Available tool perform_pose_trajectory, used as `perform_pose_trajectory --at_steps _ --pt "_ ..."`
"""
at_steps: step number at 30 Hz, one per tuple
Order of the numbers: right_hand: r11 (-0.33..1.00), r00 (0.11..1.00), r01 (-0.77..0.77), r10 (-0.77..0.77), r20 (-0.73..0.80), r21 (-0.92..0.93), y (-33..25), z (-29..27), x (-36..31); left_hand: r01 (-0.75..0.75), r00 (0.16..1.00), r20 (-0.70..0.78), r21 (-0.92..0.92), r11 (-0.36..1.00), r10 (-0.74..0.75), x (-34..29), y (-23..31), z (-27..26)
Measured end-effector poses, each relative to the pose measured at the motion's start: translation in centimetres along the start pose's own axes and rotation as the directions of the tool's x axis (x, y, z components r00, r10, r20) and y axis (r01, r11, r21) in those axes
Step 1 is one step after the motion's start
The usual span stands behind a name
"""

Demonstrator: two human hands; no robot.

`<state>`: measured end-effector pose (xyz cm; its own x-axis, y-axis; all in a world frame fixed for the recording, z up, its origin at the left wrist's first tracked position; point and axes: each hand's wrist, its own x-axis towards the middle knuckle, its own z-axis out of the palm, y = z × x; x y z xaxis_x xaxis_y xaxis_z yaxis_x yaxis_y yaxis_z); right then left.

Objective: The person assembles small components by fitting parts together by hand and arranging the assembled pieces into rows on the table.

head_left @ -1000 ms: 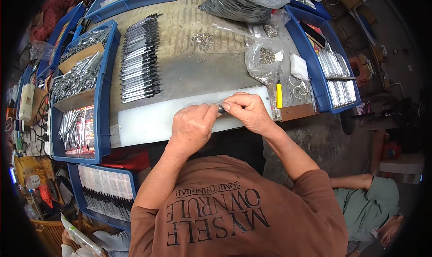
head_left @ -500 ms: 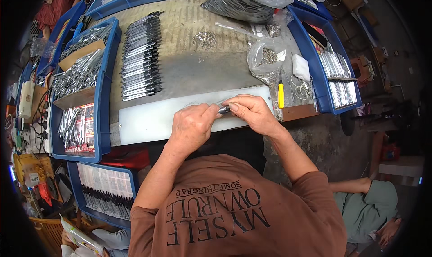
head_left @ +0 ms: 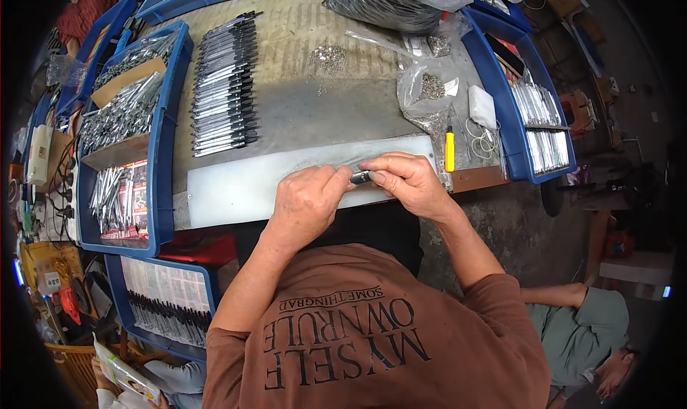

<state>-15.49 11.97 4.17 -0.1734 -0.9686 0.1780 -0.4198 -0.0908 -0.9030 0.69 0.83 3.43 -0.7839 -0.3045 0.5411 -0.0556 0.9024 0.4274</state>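
Your left hand and right hand, fingers curled tight, pinch a dark cylinder between them over the white board, seemingly mid-work, while the pen row on the counter looks done and loose silver pieces possibly remain.

The single head view comes from the left one of two wide fisheye cameras worn side by side above the wearer's brown cloth T-shirt, looking steeply down and somewhat forward, so that the torso fills the lower middle and the grey-brown flat worktable spreads toward the top. It sits near enough to take in the bare left hand and bare right hand around mid-picture, yet wide enough to reach the long blue plastic tray at left and the narrower blue plastic tray at right, their straight edges bending toward the dark round rim.
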Motion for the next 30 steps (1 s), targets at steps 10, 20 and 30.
perform_pose_trajectory --at_steps 10,20,30 --pt "1.000 0.996 -0.014 0.012 -0.089 -0.016 -0.1 0.9 -0.6 -0.002 1.000 0.004 0.051 0.999 0.002 -0.4 0.2 0.2" --pt "0.999 0.984 -0.050 0.046 -0.175 -0.021 -0.6 1.7 -1.0 0.006 1.000 -0.031 0.019 1.000 -0.005 -0.6 0.5 0.2" --pt "0.993 0.986 0.082 -0.092 -0.136 -0.080 -0.2 1.2 -0.4 0.001 0.999 -0.052 0.012 1.000 -0.001 -0.5 0.4 0.1"
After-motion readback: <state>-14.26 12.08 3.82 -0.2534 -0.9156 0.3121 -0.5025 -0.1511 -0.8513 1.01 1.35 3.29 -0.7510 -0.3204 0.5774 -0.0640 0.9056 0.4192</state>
